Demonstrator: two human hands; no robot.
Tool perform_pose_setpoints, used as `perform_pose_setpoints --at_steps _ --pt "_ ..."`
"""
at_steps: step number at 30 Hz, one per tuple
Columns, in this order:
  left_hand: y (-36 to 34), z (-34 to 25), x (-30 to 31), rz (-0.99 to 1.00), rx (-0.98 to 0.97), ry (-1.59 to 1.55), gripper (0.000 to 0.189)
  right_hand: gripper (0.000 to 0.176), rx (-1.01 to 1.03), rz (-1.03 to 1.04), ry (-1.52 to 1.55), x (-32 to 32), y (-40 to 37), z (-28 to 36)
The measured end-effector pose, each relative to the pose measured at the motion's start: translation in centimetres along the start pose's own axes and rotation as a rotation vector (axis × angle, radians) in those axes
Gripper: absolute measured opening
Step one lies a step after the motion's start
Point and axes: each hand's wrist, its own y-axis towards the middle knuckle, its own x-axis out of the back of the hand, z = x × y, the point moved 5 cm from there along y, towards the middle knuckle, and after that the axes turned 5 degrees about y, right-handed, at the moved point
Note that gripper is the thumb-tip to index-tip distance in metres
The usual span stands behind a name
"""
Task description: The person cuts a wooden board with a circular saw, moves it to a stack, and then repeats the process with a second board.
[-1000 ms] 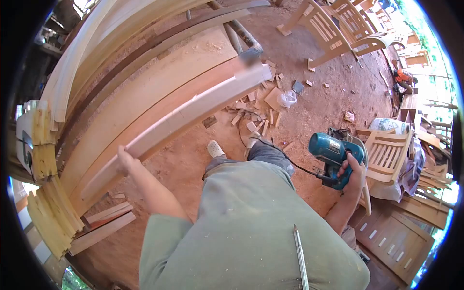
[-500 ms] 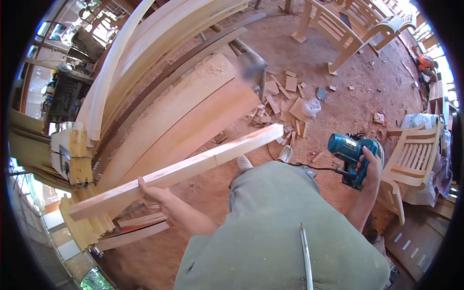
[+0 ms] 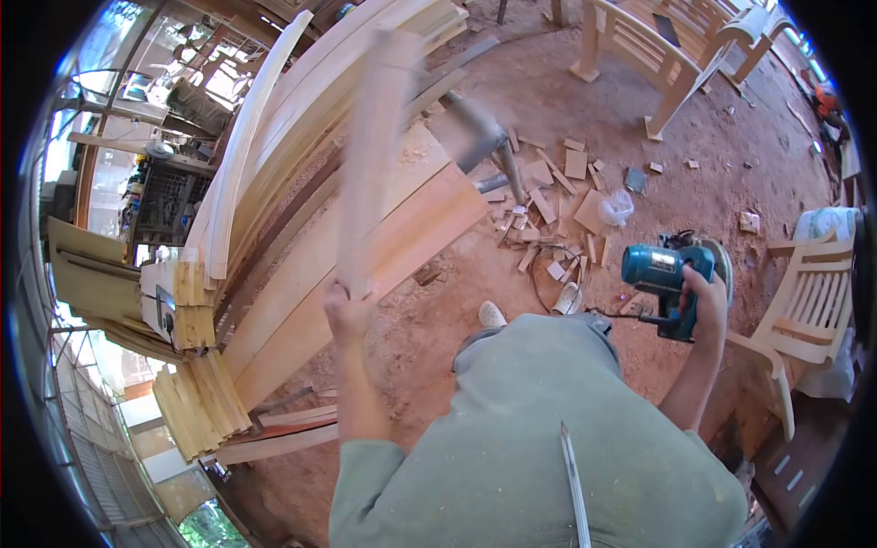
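Note:
My left hand (image 3: 349, 312) is closed around the lower end of a long wooden piece (image 3: 373, 164), which stands up and away from me, smeared by motion over the stacked boards. At the right, my right hand (image 3: 702, 306) grips the handle of a teal circular saw (image 3: 660, 274), its round blade side facing right. A cable runs from the saw toward my lap. A silver pencil (image 3: 575, 484) lies on my green shirt (image 3: 512, 429). Wide planks (image 3: 320, 310) lie beneath and beside the wooden piece.
Wood offcuts (image 3: 541, 203) and a clear plastic bag (image 3: 618, 208) litter the dirt floor (image 3: 667, 173). A slatted wooden chair (image 3: 804, 306) stands at the right, a bench frame (image 3: 639, 55) at the top. A co-worker's orange clothing (image 3: 827, 99) shows far right. Curved boards (image 3: 301, 110) fill the upper left.
The wooden piece has swung from a low diagonal to nearly upright in the view, with my left hand now at its lower end. The saw stays in my right hand. The view has shifted slightly.

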Motion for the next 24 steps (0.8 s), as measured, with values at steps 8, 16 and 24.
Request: perform_pose_setpoints --at_steps 8,16,24 --pt "0.0 2.7 -3.8 0.422 -0.139 0.212 0.064 0.026 -0.029 0.015 -0.09 1.3 -0.1 -1.6" --pt "0.6 8.0 -7.6 0.386 -0.445 0.28 0.066 0.024 0.028 -0.116 -0.208 -0.4 -3.5 -0.8" --pt "2.2 4.6 -8.8 0.42 -0.121 0.072 0.065 0.023 0.17 0.087 -0.315 -10.6 -5.6 2.8"
